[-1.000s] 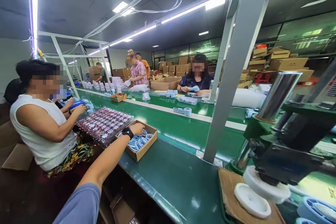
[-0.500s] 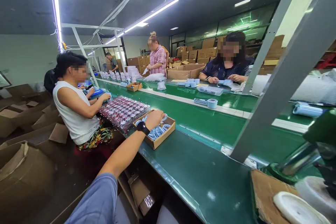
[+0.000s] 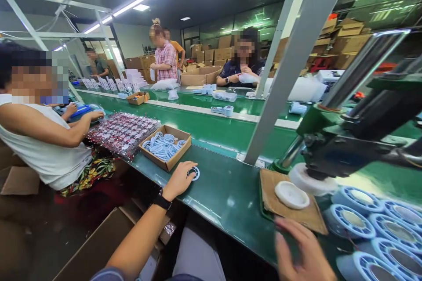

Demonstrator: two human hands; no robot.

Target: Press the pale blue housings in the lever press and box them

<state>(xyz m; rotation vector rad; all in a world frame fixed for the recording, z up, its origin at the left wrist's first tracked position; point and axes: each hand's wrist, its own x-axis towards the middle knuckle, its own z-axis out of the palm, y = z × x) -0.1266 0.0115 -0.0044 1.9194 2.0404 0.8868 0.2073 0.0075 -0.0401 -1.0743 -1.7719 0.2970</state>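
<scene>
A light blue plastic ring [image 3: 197, 173] with a dark slotted band is gripped at its edge by my left hand [image 3: 178, 181], just above the green worktop [image 3: 220, 193]. Beyond that hand stands a small cardboard box [image 3: 169, 164] of similar light blue rings [image 3: 161, 145]. My right hand [image 3: 301, 250], a little blurred, is at the lower right with thumb and fingers apart and nothing between them. It is nearest to a cardboard pad [image 3: 293, 217] bearing a white round disc [image 3: 292, 194]. Several light blue round housings [image 3: 351, 221] with slotted rims stand right of it.
A press machine [image 3: 343, 140] stands over the right side, near a slanted grey post [image 3: 280, 70]. Left of the box lie many small boards with red wires [image 3: 123, 134]. A co-worker in a white top [image 3: 42, 140] sits at the left; other people work across the line.
My left hand has come out of the box with a ring and moved nearer to me. My right hand has entered at the lower right. The view has turned right.
</scene>
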